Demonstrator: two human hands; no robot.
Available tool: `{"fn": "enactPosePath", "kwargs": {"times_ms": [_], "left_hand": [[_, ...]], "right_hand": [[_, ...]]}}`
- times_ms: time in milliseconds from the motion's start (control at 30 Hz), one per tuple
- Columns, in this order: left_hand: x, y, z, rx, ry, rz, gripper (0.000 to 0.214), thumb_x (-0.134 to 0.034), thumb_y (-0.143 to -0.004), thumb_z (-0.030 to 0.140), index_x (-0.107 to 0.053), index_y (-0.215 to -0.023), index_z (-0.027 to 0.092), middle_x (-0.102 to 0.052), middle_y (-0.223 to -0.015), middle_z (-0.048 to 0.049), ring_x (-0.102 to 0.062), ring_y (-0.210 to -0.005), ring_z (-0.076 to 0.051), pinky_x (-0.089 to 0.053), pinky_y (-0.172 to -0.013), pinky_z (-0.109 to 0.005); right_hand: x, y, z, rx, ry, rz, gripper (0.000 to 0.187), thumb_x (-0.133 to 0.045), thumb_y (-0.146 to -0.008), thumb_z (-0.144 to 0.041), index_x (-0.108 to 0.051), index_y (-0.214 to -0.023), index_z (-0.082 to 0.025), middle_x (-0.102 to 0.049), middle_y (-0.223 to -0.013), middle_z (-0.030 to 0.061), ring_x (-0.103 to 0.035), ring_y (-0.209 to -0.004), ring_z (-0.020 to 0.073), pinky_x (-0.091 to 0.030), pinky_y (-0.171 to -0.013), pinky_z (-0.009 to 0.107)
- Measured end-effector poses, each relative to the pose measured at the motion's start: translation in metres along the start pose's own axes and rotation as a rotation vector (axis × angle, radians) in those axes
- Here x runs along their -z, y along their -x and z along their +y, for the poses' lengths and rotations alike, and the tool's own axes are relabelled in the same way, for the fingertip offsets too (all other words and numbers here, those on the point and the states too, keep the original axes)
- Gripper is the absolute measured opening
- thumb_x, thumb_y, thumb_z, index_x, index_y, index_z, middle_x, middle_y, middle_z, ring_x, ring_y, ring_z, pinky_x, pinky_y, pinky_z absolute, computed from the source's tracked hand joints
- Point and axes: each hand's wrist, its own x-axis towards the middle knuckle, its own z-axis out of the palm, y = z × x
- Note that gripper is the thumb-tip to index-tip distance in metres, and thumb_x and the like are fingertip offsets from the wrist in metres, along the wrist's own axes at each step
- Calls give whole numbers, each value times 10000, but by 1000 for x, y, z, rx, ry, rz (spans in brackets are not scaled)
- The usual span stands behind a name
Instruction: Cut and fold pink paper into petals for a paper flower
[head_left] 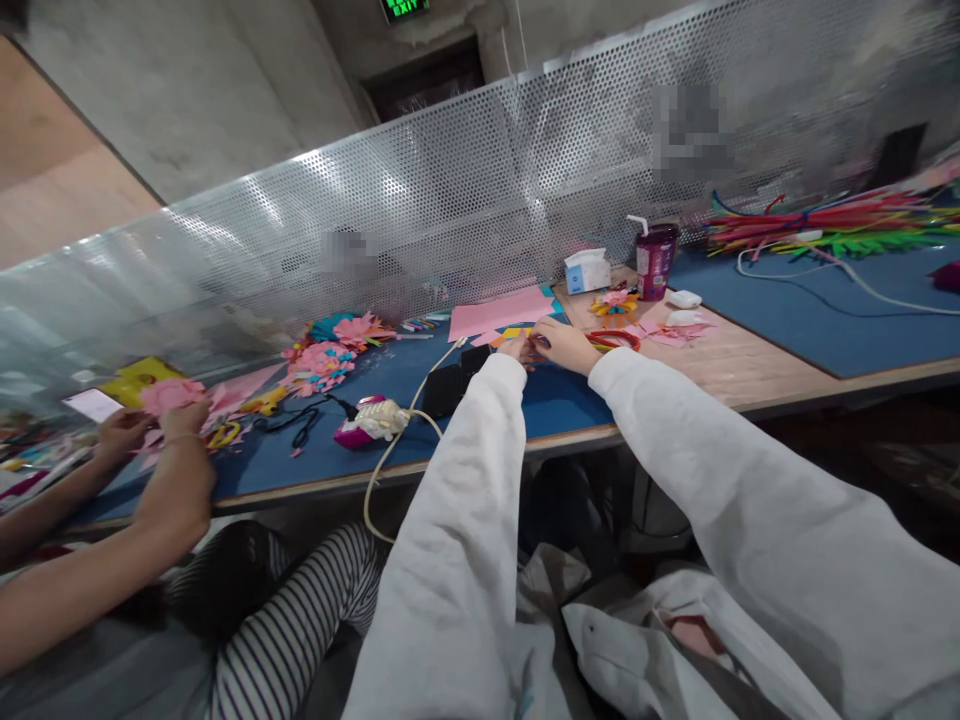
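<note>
Both my arms, in white sleeves, reach out over a blue mat (559, 405) on the wooden workbench. My left hand (517, 347) and my right hand (564, 345) meet fingertip to fingertip, fingers pinched on a small piece of coloured paper (535, 343) that is too small to make out. Just past them lie pink paper sheets (499, 313), a yellow scrap (512, 333) and red-handled scissors (615, 341).
A co-worker's bare arms (161, 470) at the left handle pink paper flowers (171, 395). A glue gun (369, 421) with its cable, finished flowers (324, 362), a tissue box (587, 271), a drink cup (655, 261) and coloured strips (817, 225) lie about. A perforated metal screen (480, 190) backs the bench.
</note>
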Motion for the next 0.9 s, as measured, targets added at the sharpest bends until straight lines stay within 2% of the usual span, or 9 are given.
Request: {"fn": "enactPosePath", "kwargs": {"times_ms": [100,167,267,367,467,533,600,700,900], "left_hand": [[0,5,2,123,73,66,324,-354,-892,324,-598,-936,115,-686,-819,-104,-653,-614,-167,-463,-488,-246],[0,8,5,117,81,55,292,-365,-886,286,-600,-924,119,-687,-813,-88,-642,-603,-153,-453,-489,-236],[1,10,7,123,64,-30,306,-353,-884,281,-602,-789,132,-683,-747,-77,-634,-599,-152,-445,-490,-236],[1,9,7,112,0,-28,310,-361,-878,291,-569,-694,154,-679,-698,-65,-631,-591,-152,-438,-481,-233],[0,7,6,103,-56,-20,323,-346,-878,275,-548,-656,157,-675,-666,-59,-623,-564,-141,-425,-469,-223],[0,8,6,86,-71,-36,316,-341,-875,248,-534,-643,156,-669,-643,-51,-616,-546,-133,-412,-463,-215],[0,9,7,68,-87,-50,304,-347,-872,235,-518,-633,161,-663,-619,-42,-613,-533,-128,-406,-461,-207],[0,12,8,47,-103,-56,291,-357,-867,225,-511,-627,167,-651,-577,-28,-607,-511,-118,-402,-446,-190],[-1,14,7,27,-92,-19,154,-435,-847,199,-502,-709,182,-629,-544,7,-608,-494,-110,-395,-431,-178]], "right_hand": [[2,-1,-2,25,-161,23,175,-535,-751,-121,-662,-872,-119,-599,-948,97,-551,-873,180,-414,-812,259],[5,-3,-2,5,-292,39,157,-531,-744,-140,-675,-798,-107,-609,-874,89,-557,-856,175,-423,-815,260],[8,-4,0,-136,-525,-24,204,-503,-761,-216,-668,-733,-99,-608,-836,74,-557,-697,139,-453,-630,231],[8,-5,8,-305,-694,-69,244,-477,-764,-251,-662,-741,-94,-598,-732,46,-492,-528,92,-377,-444,187],[5,-8,18,-400,-660,48,235,-482,-758,-238,-664,-770,-90,-581,-635,27,-461,-504,82,-348,-435,172],[2,-9,24,-386,-621,84,210,-518,-742,-240,-663,-784,-93,-607,-683,36,-481,-549,88,-369,-472,176],[0,-9,27,-331,-623,38,195,-543,-735,-255,-655,-769,-100,-618,-718,38,-501,-596,96,-391,-507,179],[-1,-7,29,-279,-669,-74,198,-527,-753,-280,-629,-737,-111,-579,-658,13,-496,-579,93,-398,-499,175],[2,-7,27,-337,-737,-141,142,-569,-749,-244,-582,-696,-113,-524,-596,-13,-465,-500,65,-402,-471,167]]}}
